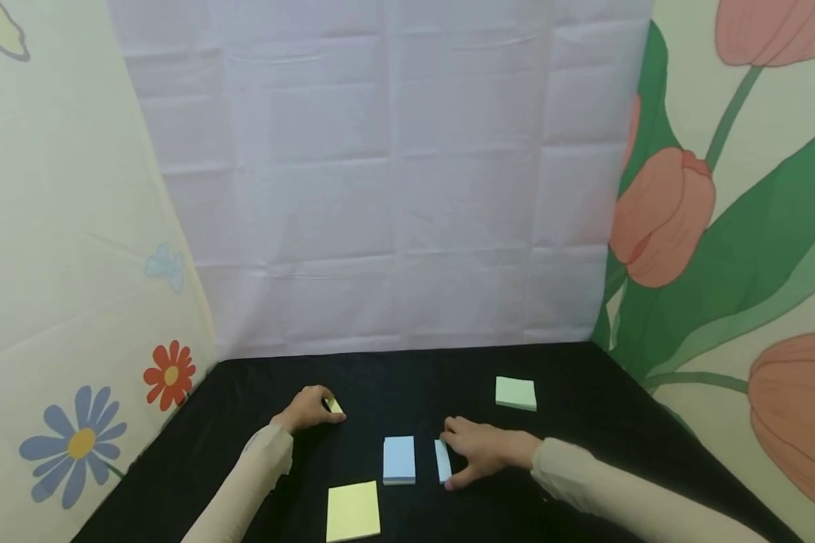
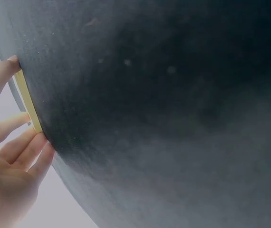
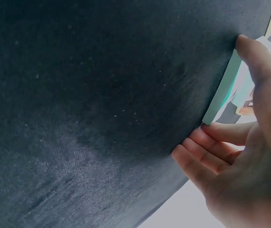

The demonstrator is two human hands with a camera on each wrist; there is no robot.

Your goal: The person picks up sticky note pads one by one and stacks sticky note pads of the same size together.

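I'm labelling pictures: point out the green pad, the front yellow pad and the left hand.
Green pad [image 1: 515, 393], head view, top face.
Front yellow pad [image 1: 353, 511], head view, top face.
Left hand [image 1: 306, 408], head view, back of hand.

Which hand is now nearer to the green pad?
Right. The right hand is on the near side of the green pad, slightly left; the left hand is much farther to its left.

Clock centred on middle blue pad [image 1: 399, 458]. Pads: five. Blue, two: that one, plus second blue pad [image 1: 443, 461] at 3. Yellow, two: lower yellow pad [image 1: 353, 513] between 7 and 8, upper yellow pad [image 1: 334, 406] at 10. Green pad [image 1: 515, 393]: one, at 2. Hands, two: left hand [image 1: 307, 408] at 10, right hand [image 1: 484, 446] at 3.
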